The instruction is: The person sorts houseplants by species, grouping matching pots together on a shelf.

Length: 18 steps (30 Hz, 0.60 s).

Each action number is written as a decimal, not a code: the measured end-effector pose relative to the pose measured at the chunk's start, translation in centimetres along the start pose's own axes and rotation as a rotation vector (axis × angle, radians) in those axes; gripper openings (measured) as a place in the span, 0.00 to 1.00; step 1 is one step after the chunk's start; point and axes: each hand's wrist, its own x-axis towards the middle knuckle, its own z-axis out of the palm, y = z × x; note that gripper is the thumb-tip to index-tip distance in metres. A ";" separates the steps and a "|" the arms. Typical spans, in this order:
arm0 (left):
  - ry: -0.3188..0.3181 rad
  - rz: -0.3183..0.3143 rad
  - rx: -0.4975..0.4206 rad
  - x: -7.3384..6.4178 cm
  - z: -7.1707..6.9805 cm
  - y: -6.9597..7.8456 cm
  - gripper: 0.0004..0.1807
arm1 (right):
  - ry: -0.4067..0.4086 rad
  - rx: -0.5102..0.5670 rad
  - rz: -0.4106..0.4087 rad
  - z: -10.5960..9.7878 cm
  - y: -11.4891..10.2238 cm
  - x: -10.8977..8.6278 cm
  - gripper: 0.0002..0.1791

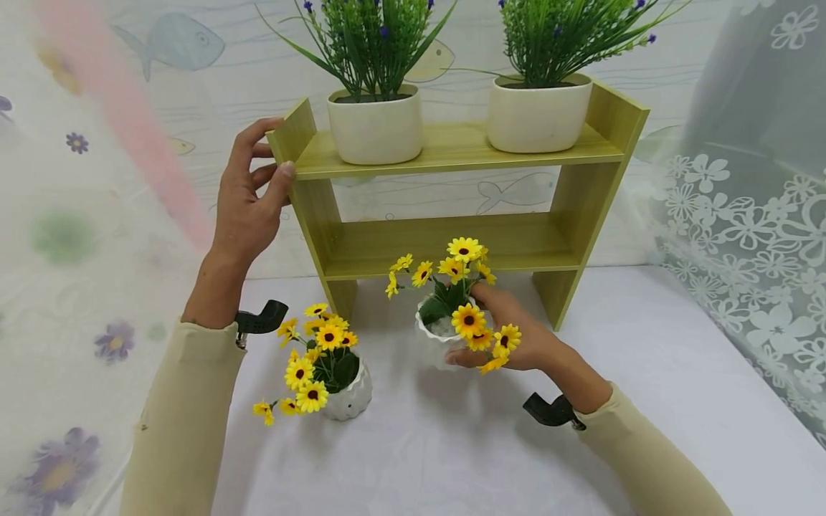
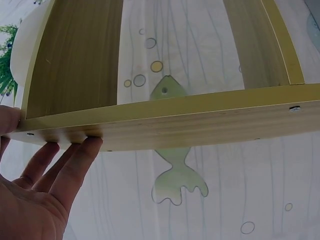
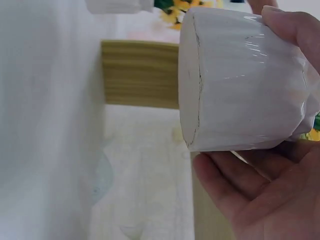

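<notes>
White tablecloth [image 1: 413, 459]; held pot [image 3: 245, 90] shows base [image 3: 190, 80] only in right wrist view.

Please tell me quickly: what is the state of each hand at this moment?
Left hand: closed, holding the shelf at its left side.
Right hand: closed around a white pot with yellow flowers.
</notes>
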 end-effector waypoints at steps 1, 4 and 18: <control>0.000 0.000 -0.002 0.0 0.0 0.0 0.27 | 0.004 0.004 -0.001 -0.2 -0.2 0.0 0.42; 0.001 0.000 -0.001 0.0 0.0 0.1 0.26 | 0.022 0.014 -0.003 -0.8 -1.0 0.0 0.42; 0.004 0.011 0.001 -0.1 0.2 0.0 0.26 | 0.208 0.001 0.026 -4.0 -3.3 0.8 0.40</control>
